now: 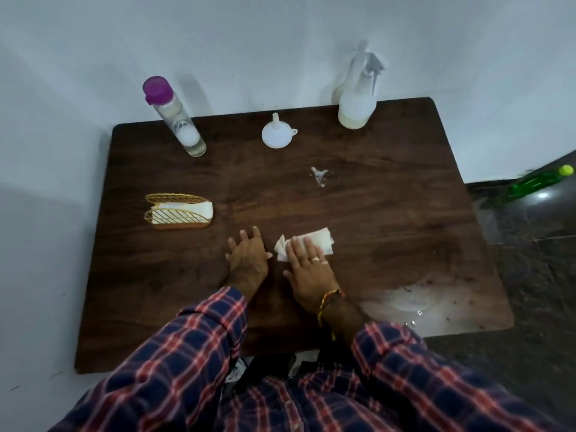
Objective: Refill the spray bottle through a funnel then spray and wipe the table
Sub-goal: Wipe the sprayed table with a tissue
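The white spray bottle [357, 101] stands upright at the back right of the dark wooden table [389, 219], with milky liquid low in it. A white funnel [276, 134] sits mouth-down at the back middle. A clear bottle with a purple cap [174, 115] stands at the back left. My right hand [307, 269] presses flat on a crumpled white tissue [311, 243] near the table's middle front. My left hand [247, 255] rests flat on the wood just left of the tissue, fingers straight.
A gold wire holder with white napkins [179, 212] stands at the left. A small splash of white liquid [319, 175] lies right of centre. A wet sheen [411, 304] covers the front right corner. A green bottle [539, 182] lies on the floor at the right.
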`<state>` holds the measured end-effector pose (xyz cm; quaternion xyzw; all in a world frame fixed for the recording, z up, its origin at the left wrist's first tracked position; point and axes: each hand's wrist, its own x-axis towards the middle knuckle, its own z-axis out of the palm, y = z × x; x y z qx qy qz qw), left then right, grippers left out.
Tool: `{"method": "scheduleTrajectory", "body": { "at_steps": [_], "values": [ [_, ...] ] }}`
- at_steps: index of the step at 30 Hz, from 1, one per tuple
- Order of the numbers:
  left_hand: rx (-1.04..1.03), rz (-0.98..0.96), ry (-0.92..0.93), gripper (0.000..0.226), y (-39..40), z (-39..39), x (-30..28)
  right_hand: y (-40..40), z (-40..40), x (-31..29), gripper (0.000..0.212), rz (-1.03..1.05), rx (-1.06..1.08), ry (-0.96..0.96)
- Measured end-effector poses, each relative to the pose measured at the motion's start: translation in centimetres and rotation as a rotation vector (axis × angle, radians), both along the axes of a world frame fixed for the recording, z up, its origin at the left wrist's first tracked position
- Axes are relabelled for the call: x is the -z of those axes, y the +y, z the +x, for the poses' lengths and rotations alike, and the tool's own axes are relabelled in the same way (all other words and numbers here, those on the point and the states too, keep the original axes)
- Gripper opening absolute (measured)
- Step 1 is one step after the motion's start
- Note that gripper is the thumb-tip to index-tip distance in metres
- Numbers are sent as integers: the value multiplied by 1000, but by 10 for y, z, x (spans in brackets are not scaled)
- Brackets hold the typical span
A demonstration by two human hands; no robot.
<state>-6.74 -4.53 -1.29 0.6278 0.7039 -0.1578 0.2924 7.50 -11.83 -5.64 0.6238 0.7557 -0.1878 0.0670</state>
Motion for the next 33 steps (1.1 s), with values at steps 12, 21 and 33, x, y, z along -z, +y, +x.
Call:
{"method": "scheduleTrajectory", "body": {
  "at_steps": [12,21,33],
  "values": [
    [97,-183,21,112,54,16,1,80,39,7,62,0,38,-15],
    [97,-242,14,106,56,13,6,140,96,13,62,22,688,-9],
    [104,-228,3,106,55,11,10,112,4,8,66,86,322,22]
  ]
}}
